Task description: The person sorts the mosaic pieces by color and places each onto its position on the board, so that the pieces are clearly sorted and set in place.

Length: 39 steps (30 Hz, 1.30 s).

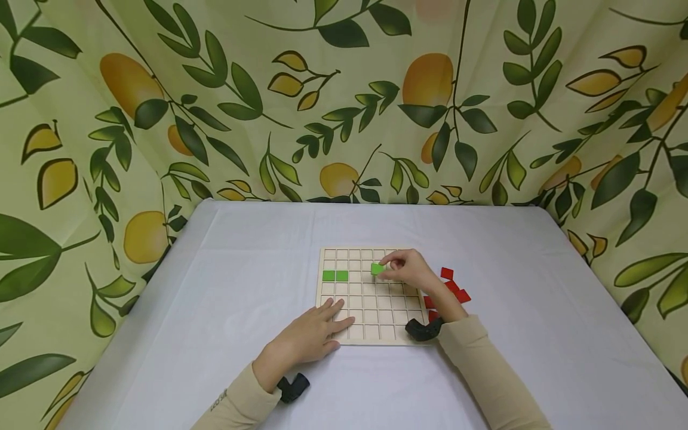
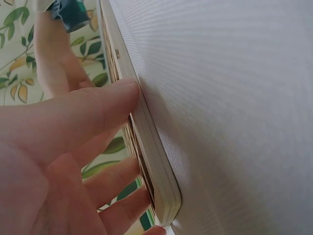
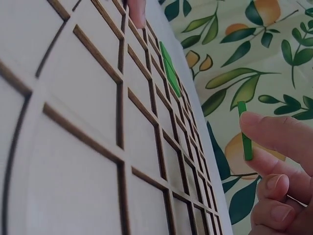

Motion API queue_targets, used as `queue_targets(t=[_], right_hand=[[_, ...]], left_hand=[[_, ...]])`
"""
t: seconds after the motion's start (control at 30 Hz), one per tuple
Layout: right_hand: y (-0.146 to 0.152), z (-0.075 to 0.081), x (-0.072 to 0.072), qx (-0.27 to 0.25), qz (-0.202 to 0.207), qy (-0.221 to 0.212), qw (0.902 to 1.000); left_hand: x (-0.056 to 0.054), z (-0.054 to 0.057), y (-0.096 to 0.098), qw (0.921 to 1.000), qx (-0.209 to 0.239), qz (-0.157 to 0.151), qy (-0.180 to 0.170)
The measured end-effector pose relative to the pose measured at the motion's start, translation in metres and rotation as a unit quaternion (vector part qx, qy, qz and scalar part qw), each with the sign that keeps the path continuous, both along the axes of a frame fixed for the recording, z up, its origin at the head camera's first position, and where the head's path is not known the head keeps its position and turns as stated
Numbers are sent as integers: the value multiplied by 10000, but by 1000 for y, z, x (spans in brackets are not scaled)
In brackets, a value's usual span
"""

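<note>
A light wooden grid board lies on the table. Two green square tiles sit side by side in cells toward its left. My right hand pinches another green tile between thumb and finger, over the upper middle of the board. In the right wrist view this tile is held edge-on, raised off the grid. My left hand lies with fingers spread on the board's lower left corner. The left wrist view shows its thumb against the board's side edge.
Several red square tiles lie loosely on the white-covered table just right of the board, partly behind the right forearm. A black wrist device overlaps the board's lower right corner. A leaf-and-fruit patterned curtain hangs behind the table.
</note>
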State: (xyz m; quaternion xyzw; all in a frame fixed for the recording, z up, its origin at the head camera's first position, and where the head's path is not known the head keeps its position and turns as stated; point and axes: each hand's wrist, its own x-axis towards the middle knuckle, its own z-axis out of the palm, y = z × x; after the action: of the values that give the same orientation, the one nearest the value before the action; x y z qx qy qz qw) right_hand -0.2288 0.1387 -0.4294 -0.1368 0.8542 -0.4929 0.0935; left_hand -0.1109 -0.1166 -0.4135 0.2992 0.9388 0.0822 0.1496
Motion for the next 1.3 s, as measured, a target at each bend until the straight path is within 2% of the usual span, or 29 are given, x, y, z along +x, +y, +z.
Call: queue_targets(t=[0.33,0.73,1.1,1.3], right_hand=[[-9,-1,0,73,80,201,9997],[-17,-4,-2,-44,265,127,9996],[-24,-10,-5,150,70,61,9998],[-29,-11,-4,117,131,91,9998]], left_hand=[[-1,-2,0,9999,-76,-79,95],[-3,-4,-1,9998,-91,-102,142],[-2,-1,-1,9998,-38,-142,151],[-2,-2,-1,9998,-61,-137,160]])
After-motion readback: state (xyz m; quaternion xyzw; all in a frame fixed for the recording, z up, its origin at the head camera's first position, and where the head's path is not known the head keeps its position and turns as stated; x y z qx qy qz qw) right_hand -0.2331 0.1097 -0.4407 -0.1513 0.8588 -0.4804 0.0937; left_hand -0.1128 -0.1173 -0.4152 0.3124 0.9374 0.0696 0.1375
